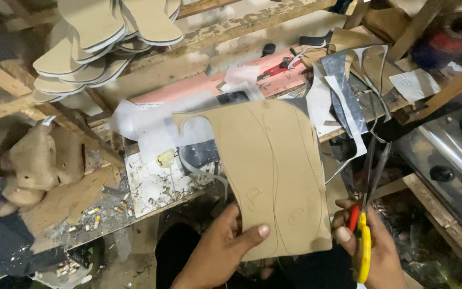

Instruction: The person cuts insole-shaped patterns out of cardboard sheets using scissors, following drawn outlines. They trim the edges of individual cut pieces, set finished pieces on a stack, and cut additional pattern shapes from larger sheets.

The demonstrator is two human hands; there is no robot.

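Head view: left hand fingers pinch the lower edge of a tan cardboard sheet marked with curved pencil outlines, held up in front of the cluttered wooden table. Right hand, just right of the sheet, fingers clenched around yellow-and-red-handled scissors, blades pointing up. Pale cut insoles stacked on a shelf above left of the sheet.
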